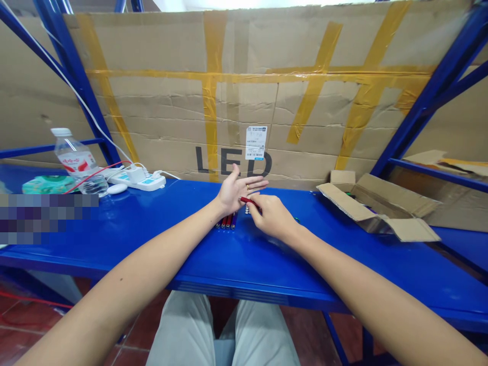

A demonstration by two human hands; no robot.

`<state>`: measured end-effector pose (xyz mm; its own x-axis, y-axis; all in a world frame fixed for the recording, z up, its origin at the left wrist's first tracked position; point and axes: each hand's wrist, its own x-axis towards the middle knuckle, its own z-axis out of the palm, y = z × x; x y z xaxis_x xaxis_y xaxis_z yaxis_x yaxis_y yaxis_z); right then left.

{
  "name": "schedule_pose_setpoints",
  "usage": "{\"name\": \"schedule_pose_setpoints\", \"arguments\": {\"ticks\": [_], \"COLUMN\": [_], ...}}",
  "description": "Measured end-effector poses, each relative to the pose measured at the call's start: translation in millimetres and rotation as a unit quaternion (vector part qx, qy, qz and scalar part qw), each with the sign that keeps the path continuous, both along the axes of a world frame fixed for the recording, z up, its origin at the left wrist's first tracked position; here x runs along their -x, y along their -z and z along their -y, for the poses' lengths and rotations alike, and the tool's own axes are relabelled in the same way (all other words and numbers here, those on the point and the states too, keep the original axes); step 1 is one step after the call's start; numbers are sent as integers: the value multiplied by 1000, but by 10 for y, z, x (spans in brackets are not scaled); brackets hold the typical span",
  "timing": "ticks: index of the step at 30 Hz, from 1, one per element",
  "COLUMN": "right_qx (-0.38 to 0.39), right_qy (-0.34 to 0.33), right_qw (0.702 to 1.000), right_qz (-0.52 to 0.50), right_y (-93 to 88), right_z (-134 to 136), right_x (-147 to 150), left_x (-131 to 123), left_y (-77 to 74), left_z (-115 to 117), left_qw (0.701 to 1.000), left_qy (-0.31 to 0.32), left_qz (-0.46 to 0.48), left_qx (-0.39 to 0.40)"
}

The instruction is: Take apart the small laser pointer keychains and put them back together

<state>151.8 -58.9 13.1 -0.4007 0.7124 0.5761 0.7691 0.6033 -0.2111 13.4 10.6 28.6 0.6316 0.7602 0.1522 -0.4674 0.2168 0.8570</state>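
My left hand (233,192) is spread palm up above the middle of the blue table, with a ring on one finger. In my right hand (272,216) a slim dark red tube (246,200), whose exact kind I cannot make out, is gripped; its end is close to the left palm. Below my hands several red and purple metallic tubes (228,222) lie side by side on the table. Small silvery pieces (247,209) show between the hands, partly hidden. A bit of something green (297,220) sticks out behind the right wrist.
An opened cardboard box (381,203) stands at the right with small items inside. At the left are a water bottle (78,162), a green packet (48,184), a white power strip (141,179) and cables. A large taped carton (171,112) forms the back, between blue frame posts (76,81).
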Motion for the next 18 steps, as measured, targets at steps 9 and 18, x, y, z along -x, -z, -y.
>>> {"name": "schedule_pose_setpoints", "arguments": {"ticks": [9, 18], "right_qx": [-35, -47], "right_qy": [21, 24], "right_qw": [999, 998], "right_qz": [17, 34], "right_y": [-84, -137], "right_z": [59, 99], "right_x": [-20, -10], "left_x": [81, 246], "left_y": [18, 15], "left_z": [-87, -293], "left_qw": [998, 998], "left_qy": [-13, 12], "left_qz": [-37, -20], "left_qx": [-46, -51]}}
